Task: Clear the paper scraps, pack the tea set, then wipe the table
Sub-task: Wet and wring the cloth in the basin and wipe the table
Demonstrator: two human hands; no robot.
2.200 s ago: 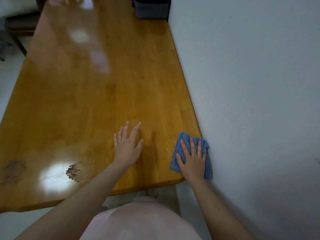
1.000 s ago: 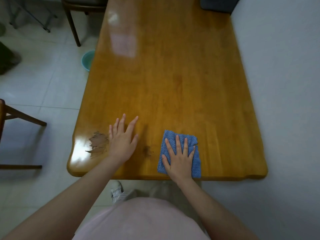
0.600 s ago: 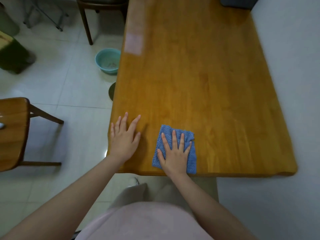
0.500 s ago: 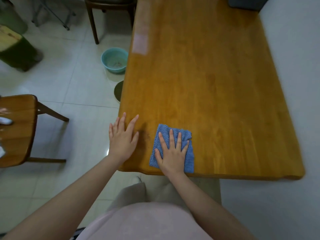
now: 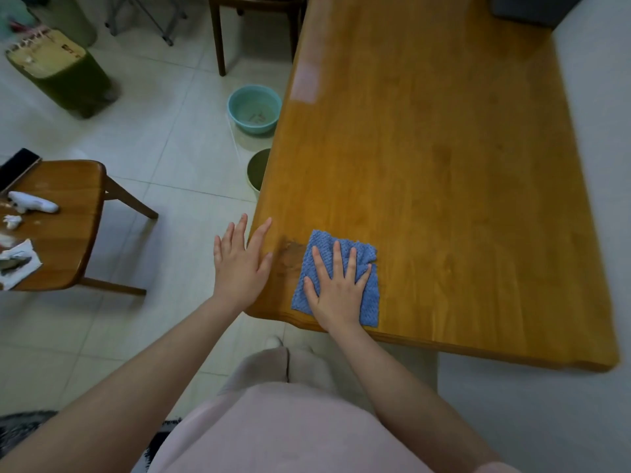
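Note:
A blue cloth (image 5: 367, 295) lies flat on the wooden table (image 5: 444, 165) near its front left corner. My right hand (image 5: 336, 288) presses on the cloth with fingers spread and straight. My left hand (image 5: 240, 264) is open, fingers straight, at the table's left edge, with only the thumb side over the wood. A darker worn patch (image 5: 288, 256) shows on the wood between the two hands. A dark case (image 5: 532, 8) sits at the table's far right end.
A wooden stool (image 5: 65, 227) at the left carries white paper scraps (image 5: 17, 264) and a white object (image 5: 34, 203). On the tiled floor stand a teal basin (image 5: 254, 109), an olive bowl (image 5: 257, 170), a green bin (image 5: 65, 73) and a chair (image 5: 252, 15). A grey wall runs along the table's right side.
My right hand has slid the blue cloth leftward along the front edge, from the right corner to near the left one. My left hand moved left too, now mostly off the table edge.

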